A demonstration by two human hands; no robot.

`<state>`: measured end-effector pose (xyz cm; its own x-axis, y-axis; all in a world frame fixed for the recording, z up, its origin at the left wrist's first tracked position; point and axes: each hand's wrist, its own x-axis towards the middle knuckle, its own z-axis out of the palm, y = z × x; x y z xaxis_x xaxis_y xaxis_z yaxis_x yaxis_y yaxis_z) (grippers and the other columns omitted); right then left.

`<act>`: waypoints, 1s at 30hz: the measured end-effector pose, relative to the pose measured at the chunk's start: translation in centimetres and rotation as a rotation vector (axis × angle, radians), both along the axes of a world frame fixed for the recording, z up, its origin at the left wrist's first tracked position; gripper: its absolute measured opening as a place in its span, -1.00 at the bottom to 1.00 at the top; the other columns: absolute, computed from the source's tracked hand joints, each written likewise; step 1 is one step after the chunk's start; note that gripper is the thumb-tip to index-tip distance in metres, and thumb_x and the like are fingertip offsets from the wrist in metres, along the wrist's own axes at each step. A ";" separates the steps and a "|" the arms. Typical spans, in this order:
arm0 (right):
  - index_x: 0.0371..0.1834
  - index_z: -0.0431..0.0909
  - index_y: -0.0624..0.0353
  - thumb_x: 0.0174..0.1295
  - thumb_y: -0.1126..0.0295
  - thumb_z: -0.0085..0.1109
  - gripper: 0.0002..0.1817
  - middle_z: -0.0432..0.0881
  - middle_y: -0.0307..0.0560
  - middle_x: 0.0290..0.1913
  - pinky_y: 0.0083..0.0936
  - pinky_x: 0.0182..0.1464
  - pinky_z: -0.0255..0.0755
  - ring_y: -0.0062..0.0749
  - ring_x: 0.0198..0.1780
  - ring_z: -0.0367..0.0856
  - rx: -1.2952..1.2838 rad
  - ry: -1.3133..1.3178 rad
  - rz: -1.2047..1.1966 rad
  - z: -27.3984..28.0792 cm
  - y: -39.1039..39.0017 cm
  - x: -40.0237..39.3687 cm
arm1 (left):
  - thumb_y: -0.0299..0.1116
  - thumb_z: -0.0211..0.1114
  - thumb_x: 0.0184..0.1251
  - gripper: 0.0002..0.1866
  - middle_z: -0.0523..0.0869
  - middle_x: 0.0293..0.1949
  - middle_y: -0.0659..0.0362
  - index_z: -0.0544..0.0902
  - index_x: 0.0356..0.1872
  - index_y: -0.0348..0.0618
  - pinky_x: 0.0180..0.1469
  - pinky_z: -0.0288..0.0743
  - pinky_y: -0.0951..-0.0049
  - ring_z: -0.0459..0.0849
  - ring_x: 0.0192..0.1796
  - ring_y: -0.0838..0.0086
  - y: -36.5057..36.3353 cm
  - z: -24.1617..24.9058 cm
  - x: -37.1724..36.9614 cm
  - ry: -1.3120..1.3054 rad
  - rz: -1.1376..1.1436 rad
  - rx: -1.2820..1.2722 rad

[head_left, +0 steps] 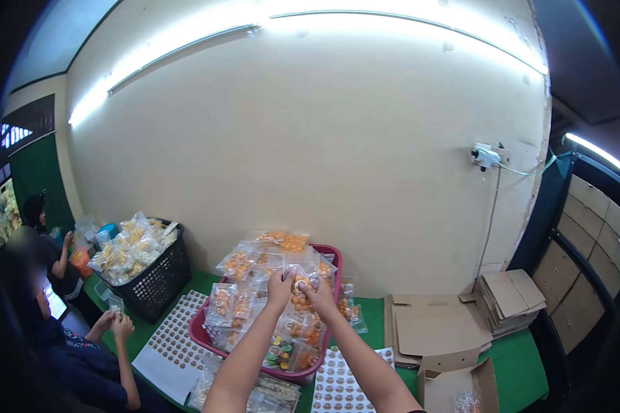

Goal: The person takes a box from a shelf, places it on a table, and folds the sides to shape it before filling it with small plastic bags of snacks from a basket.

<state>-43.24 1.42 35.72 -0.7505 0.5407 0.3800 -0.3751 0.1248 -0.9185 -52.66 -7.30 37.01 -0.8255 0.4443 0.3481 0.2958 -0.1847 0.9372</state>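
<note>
My left hand (280, 289) and my right hand (318, 294) grip a clear plastic bag (301, 260) from its two sides, with orange round pieces low in it. They hold it above a pink basket (199, 332) heaped with similar clear bags. Most of these bags contain orange pieces (238, 263), and one near the front has green, yellow and dark pieces (280, 352). Fingers of both hands are closed on the bag, with the thumbs on its near face.
A black crate (160, 288) of pale snack bags stands left. Sticker sheets (176, 327) lie beside the basket. Flat cardboard (437, 327), a cardboard stack (513, 296) and an open box (430, 392) are right. Two people are at the left; the nearer person's hands (117, 323) hold a small packet.
</note>
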 end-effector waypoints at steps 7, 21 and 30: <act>0.07 0.24 0.23 0.19 0.29 0.18 -0.54 0.53 -0.06 -0.09 -0.56 -0.14 0.50 -0.48 -0.12 0.56 -0.141 0.067 0.006 2.0 8.4 12.9 | -0.23 0.19 0.26 -0.72 0.49 -0.62 0.25 0.54 -0.49 -0.26 -0.47 0.30 0.52 0.40 -0.54 0.62 9.7 2.4 11.7 0.129 -0.118 0.021; 0.03 0.30 0.24 0.19 0.25 0.18 -0.56 0.54 -0.11 -0.15 -0.57 -0.13 0.46 -0.55 -0.16 0.53 -0.082 -0.302 -0.277 -10.8 23.5 47.2 | -0.21 0.14 0.32 -0.73 0.60 -0.30 0.18 0.47 -0.12 -0.17 -0.33 0.45 0.57 0.57 -0.31 0.54 26.0 -10.7 42.7 -0.471 -0.555 -0.105; -0.08 0.44 0.25 0.13 0.28 0.24 -0.63 0.58 -0.15 -0.20 -0.60 -0.18 0.46 -0.56 -0.22 0.55 -0.181 -0.470 -0.266 -23.6 20.1 58.6 | -0.29 0.22 0.26 -0.80 0.61 -0.33 0.21 0.54 -0.21 -0.19 -0.33 0.50 0.49 0.59 -0.30 0.53 22.8 -25.3 54.9 -0.684 -0.438 -0.276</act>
<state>15.38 21.52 12.09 -0.6457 0.7596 -0.0781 0.1019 -0.0156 -0.9947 2.27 15.49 11.74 -0.5486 0.7679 -0.3308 -0.3954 0.1104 0.9119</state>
